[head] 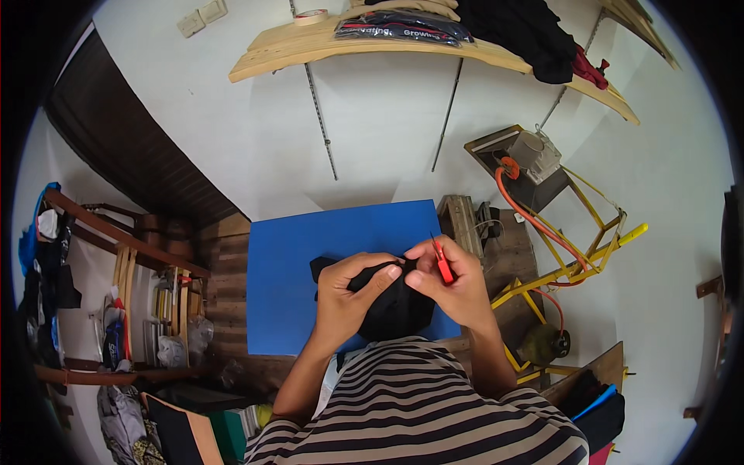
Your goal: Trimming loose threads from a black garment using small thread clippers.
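Note:
Black fabric (401,311) is gathered in front of my torso, over the blue tabletop (290,279). My left hand (354,285) pinches its upper edge between thumb and fingers. Close beside it, the fingertips of my right hand (450,279) are at the same edge. A small red-handled cutting tool (444,264), which looks like thread snips, is tucked in that right hand with its dark tip pointing up and away. Part of the cloth is hidden under both hands, and a dark flap of it sticks out left of my left wrist.
A wooden shelf (279,49) on the wall holds packaged and folded garments and a tape roll (311,17). To the right stands a yellow metal frame (546,285) with an orange hose (540,224) and a green gas cylinder (540,343). A wooden rack (128,232) is at left.

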Demonstrator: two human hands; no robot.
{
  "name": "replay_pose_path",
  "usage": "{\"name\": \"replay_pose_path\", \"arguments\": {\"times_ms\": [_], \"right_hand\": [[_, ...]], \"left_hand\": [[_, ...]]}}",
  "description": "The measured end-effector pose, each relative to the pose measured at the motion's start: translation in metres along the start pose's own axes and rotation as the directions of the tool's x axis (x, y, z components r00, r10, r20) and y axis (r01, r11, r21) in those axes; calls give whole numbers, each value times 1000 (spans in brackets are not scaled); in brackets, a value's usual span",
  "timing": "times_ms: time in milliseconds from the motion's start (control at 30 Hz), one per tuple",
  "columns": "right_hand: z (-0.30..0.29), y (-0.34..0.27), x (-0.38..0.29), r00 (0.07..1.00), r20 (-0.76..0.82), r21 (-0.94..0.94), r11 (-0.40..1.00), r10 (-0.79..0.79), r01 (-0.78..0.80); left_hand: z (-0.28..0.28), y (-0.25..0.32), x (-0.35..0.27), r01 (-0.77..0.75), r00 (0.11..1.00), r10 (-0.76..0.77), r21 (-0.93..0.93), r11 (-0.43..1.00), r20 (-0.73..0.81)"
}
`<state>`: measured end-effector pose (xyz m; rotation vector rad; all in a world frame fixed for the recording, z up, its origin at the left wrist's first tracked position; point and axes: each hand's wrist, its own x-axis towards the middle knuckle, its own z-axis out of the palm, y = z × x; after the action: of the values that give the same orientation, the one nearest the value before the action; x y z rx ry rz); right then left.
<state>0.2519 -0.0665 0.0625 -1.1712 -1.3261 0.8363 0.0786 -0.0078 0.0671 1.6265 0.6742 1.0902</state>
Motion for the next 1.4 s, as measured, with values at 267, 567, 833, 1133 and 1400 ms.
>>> {"name": "replay_pose_path", "arguments": {"times_ms": [267, 567, 833, 1133, 1400], "right_hand": [[6, -20, -18, 983, -14, -425, 891, -184, 161], [13, -27, -26, 999, -34, -449, 894, -35, 16], [17, -24, -25, 996, -83, -418, 908, -22, -15], [13, -23, -25, 998, -63, -407, 913, 14, -38], [11, -22, -23, 998, -62, -399, 916, 8, -32]], "left_hand": [[10, -7, -1, -229, 970, 240, 171, 958, -47], [15, -16, -1, -452, 870, 492, 416, 789, 11], [16, -16, -2, -500, 842, 533, 484, 718, 78], [17, -16, -2, -504, 837, 541, 508, 699, 86], [17, -16, -2, -502, 840, 535, 508, 700, 92]]}}
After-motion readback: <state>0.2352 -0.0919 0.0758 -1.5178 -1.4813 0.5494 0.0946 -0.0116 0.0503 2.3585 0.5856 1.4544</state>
